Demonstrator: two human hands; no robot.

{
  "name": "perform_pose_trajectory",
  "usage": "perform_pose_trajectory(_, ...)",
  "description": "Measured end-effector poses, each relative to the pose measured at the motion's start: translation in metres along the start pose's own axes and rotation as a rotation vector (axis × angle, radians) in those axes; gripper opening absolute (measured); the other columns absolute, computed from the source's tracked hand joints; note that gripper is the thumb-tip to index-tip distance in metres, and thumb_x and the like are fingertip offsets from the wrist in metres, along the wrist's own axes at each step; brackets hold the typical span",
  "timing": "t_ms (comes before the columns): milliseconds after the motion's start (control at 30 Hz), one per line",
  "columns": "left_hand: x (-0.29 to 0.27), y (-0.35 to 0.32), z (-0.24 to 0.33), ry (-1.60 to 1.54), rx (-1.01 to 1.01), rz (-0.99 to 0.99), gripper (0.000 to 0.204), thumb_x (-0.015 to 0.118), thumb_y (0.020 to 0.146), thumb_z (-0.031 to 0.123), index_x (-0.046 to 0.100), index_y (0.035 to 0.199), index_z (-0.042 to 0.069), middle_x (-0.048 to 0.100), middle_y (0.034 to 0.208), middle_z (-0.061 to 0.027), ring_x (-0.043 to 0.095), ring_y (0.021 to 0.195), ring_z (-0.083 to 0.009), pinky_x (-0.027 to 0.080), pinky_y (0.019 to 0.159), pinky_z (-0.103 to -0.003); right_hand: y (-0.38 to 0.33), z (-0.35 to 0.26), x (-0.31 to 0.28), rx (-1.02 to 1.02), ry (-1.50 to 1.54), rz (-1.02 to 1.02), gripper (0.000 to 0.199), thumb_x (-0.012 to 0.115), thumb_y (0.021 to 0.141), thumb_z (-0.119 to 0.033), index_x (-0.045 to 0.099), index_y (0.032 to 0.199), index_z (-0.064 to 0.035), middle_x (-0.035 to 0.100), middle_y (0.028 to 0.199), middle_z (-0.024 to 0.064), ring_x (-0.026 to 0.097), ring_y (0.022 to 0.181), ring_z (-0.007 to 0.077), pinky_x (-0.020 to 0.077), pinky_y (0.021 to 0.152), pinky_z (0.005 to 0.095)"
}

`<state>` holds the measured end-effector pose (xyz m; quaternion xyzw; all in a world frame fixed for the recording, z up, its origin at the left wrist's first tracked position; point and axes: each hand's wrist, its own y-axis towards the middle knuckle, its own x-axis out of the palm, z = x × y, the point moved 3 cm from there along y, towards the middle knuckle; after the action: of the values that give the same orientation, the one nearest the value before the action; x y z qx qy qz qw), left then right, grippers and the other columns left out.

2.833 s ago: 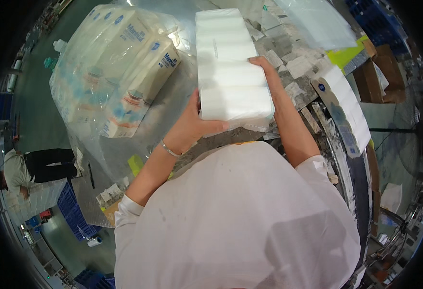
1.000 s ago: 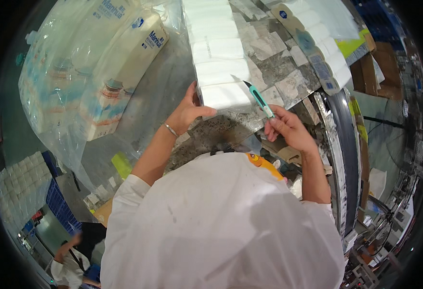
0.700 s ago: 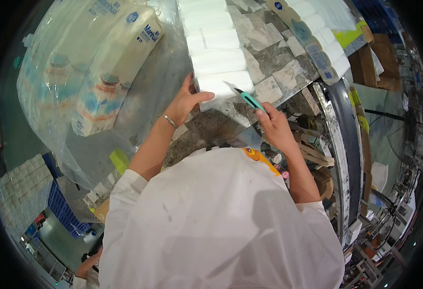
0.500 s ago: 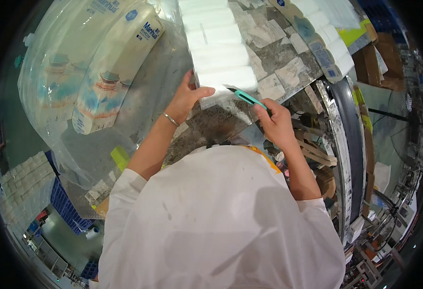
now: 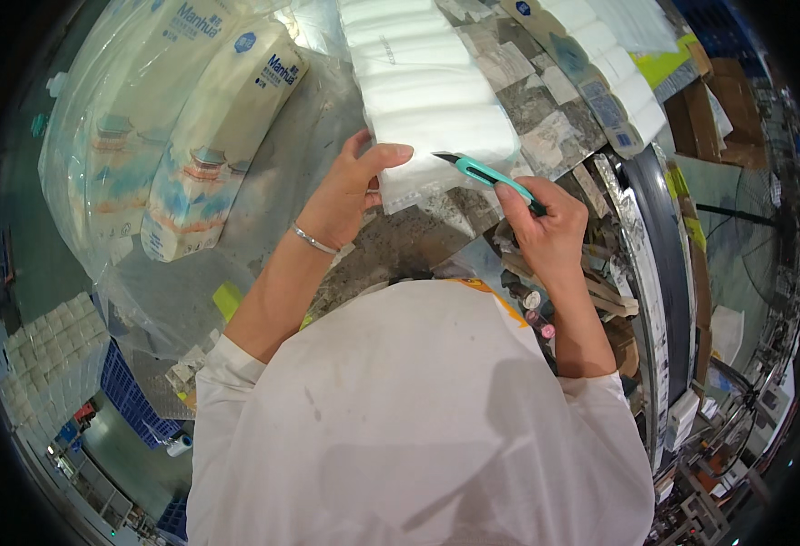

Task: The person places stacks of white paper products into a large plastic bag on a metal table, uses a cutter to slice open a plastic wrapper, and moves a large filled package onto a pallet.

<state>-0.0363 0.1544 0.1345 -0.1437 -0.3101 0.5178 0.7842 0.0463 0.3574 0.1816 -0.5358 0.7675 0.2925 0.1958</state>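
Note:
A long white plastic-wrapped pack [image 5: 432, 96] of soft segments, which look like paper rolls or tissue bundles, lies on the worktable ahead of me. My left hand [image 5: 350, 187] grips its near left corner, thumb on top and fingers curled underneath. In my right hand [image 5: 550, 227] is a teal utility knife [image 5: 486, 175], its dark blade pointing left over the pack's near end. I cannot tell whether the blade touches the wrap.
Printed tissue packs [image 5: 209, 164] in clear film lie at the left. Another pack [image 5: 591, 68] rests at the far right of the stained, paper-littered table [image 5: 546, 136]. Right of it runs a dark conveyor belt [image 5: 659, 237], with a cardboard box [image 5: 737, 118] beyond.
The white pack's near end has swung right and a little toward me. My right hand and the knife have shifted right. My left hand keeps its hold on the corner.

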Motion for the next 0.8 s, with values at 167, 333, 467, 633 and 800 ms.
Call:
perform_pose_trajectory(167, 0.007, -0.005, 0.006, -0.012, 0.019, -0.028, 0.101, 0.069, 0.061, 0.041, 0.014, 0.131, -0.007, 0.046, 0.109, -0.0147, 0.047, 0.099, -0.0186, 0.038, 0.081, -0.028, 0.001, -0.006, -0.004, -0.036, -0.016, 0.006, 0.018, 0.071, 0.07, -0.018, 0.064, 0.074, -0.0021, 0.058, 0.06, 0.007, 0.049, 0.045, 0.0139, 0.0371, 0.041, 0.0243)
perform_pose_trajectory(333, 0.007, -0.005, 0.007, 0.004, 0.015, -0.031, 0.102, 0.069, 0.061, 0.041, 0.014, 0.131, -0.008, 0.045, 0.11, -0.0157, 0.048, 0.099, -0.0201, 0.039, 0.081, -0.029, 0.002, -0.007, -0.004, -0.045, -0.019, 0.008, 0.018, 0.071, 0.07, -0.018, 0.064, 0.074, -0.002, 0.058, 0.06, 0.0074, 0.05, 0.045, 0.0151, 0.0373, 0.042, 0.0246)
perform_pose_trajectory(467, 0.008, -0.006, 0.007, 0.001, 0.028, -0.019, 0.101, 0.069, 0.061, 0.041, 0.015, 0.13, -0.009, 0.044, 0.11, -0.0163, 0.047, 0.1, -0.0207, 0.038, 0.083, -0.03, 0.001, -0.007, -0.003, -0.023, -0.044, -0.005, 0.019, 0.071, 0.07, -0.019, 0.064, 0.073, -0.0019, 0.058, 0.059, 0.0076, 0.05, 0.045, 0.0154, 0.0374, 0.042, 0.0252)
perform_pose_trajectory(633, 0.006, -0.005, 0.006, 0.002, 0.019, -0.023, 0.101, 0.069, 0.061, 0.04, 0.014, 0.131, -0.009, 0.044, 0.111, -0.0163, 0.046, 0.1, -0.0203, 0.038, 0.084, -0.031, 0.001, -0.011, -0.002, 0.106, -0.02, -0.08, 0.022, 0.07, 0.072, -0.022, 0.063, 0.072, -0.001, 0.056, 0.056, 0.0056, 0.049, 0.046, 0.0138, 0.037, 0.043, 0.0247)
perform_pose_trajectory(800, 0.007, -0.005, 0.01, -0.007, -0.008, -0.039, 0.102, 0.069, 0.061, 0.039, 0.013, 0.132, -0.008, 0.044, 0.11, -0.0157, 0.047, 0.099, -0.0195, 0.038, 0.082, -0.029, 0.003, 0.029, 0.011, 0.387, 0.897, -0.362, 0.024, 0.066, 0.077, -0.023, 0.063, 0.071, -0.0003, 0.054, 0.057, -0.0007, 0.045, 0.052, 0.0061, 0.034, 0.048, 0.0215)
